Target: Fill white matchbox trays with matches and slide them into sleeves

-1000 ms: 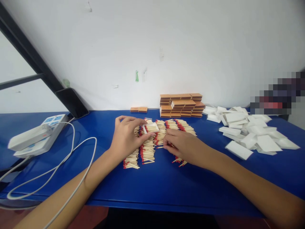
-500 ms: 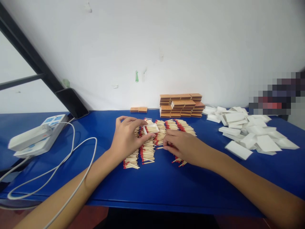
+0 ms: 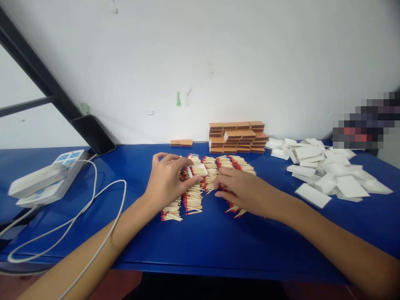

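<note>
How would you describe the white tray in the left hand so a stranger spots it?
On the blue table, find the matches spread at its middle. The white tray is above them, pinched by the left hand. Unlike the loose trays heaped at right, it alone is held.

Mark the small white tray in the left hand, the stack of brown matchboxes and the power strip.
small white tray point(image 3: 197, 170): head view, its open top.
stack of brown matchboxes point(image 3: 237, 138): head view, middle of its front.
power strip point(image 3: 69, 158): head view, its far, blue-marked end.

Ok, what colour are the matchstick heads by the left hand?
Red, on pale matchsticks; clearest in the head view, beside the white tray the left hand holds.
</note>
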A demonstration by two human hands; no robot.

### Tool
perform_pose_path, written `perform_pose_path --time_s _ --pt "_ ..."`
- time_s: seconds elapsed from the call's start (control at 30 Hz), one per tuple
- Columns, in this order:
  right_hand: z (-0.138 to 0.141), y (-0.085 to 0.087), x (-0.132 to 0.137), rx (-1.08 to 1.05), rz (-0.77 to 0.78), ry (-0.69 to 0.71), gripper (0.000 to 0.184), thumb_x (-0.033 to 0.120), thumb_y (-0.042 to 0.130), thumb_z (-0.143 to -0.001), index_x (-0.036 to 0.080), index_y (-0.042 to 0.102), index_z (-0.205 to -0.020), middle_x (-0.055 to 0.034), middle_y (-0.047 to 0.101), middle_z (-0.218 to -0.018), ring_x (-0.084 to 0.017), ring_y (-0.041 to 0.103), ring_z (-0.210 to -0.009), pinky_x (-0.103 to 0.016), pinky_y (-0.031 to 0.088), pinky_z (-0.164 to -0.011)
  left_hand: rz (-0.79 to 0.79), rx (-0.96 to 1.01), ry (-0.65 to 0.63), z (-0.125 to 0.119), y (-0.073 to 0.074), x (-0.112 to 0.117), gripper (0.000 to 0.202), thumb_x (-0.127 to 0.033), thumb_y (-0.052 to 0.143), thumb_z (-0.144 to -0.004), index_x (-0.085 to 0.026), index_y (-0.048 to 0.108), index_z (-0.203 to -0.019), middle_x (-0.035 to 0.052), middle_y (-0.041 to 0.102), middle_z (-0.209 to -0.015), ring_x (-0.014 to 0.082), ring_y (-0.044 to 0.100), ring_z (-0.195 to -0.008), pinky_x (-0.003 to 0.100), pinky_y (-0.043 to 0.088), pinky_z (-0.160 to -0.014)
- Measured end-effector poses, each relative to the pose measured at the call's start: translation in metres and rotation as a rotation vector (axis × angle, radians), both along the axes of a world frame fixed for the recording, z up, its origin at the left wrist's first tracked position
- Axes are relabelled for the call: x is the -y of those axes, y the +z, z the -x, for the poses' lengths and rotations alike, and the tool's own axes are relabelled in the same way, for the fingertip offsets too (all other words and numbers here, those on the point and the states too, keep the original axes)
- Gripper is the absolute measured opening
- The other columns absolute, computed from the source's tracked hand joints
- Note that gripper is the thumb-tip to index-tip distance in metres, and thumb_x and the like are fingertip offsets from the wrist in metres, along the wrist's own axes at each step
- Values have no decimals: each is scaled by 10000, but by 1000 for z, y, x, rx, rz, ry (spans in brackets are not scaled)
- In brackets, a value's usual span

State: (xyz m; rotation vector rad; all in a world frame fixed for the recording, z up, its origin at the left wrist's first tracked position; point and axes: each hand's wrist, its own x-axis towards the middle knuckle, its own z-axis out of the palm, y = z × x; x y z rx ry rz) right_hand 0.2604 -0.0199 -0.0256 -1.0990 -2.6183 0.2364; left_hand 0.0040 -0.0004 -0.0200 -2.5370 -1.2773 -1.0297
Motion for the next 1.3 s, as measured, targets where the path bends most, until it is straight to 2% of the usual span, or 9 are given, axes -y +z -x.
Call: perform_pose_path --time_s 0.27,0.43,0.53,0.7,0.83,1.03,1.3 --pt "4 -8 1 12 2 -3 88 132 615 -988 199 651 -1032 -61 648 -1064 -204 661 -916 -333 510 -786 -10 -4 -11 0 1 0 350 -490 851 -834 -239 702 -1026 17 792 -1025 254 711 -985 474 348 -993" --pt "4 -8 0 -23 2 2 83 129 602 -995 199 645 -984 -48 653 -1016 -182 651 -855 -306 493 -732 -9 -9 -13 0 1 0 302 -471 815 -876 -237 703 -1030 17 792 -1022 249 709 -986 472 345 -993" --pt "4 -8 0 -25 1 -6 80 134 622 -988 199 644 -1028 -51 655 -1046 -183 645 -860 -310 491 -734 -11 -3 -17 0 1 0 314 -481 818 -872 -232 706 -1026 18 792 -1014 245 710 -979 469 343 -991" --pt "5 -10 -2 -26 11 5 89 138 588 -1006 200 638 -967 -47 640 -1013 -187 642 -873 -318 493 -765 -9 -8 -12 0 1 1 347 -491 843 -845 -227 710 -1025 19 791 -1021 239 711 -983 462 343 -994" --pt "5 -9 -1 -22 23 -21 72 143 626 -990 203 636 -1029 -53 645 -1054 -199 650 -914 -323 491 -783 -10 -10 -11 0 1 1 360 -496 851 -836 -223 710 -1023 16 792 -1008 240 712 -988 460 347 -993" --pt "5 -11 -2 -18 12 1 109 139 554 -1018 190 613 -941 -43 622 -985 -184 623 -851 -313 476 -747 -10 -5 -10 -1 1 1 349 -487 856 -832 -230 713 -1019 12 792 -1014 242 714 -987 460 352 -991" --pt "6 -9 2 -30 -8 -40 117 135 585 -981 195 589 -881 -34 625 -938 -174 610 -811 -304 457 -709 -24 -5 -18 -1 1 1 356 -476 865 -825 -227 708 -1025 16 792 -1019 244 712 -986 463 349 -994"
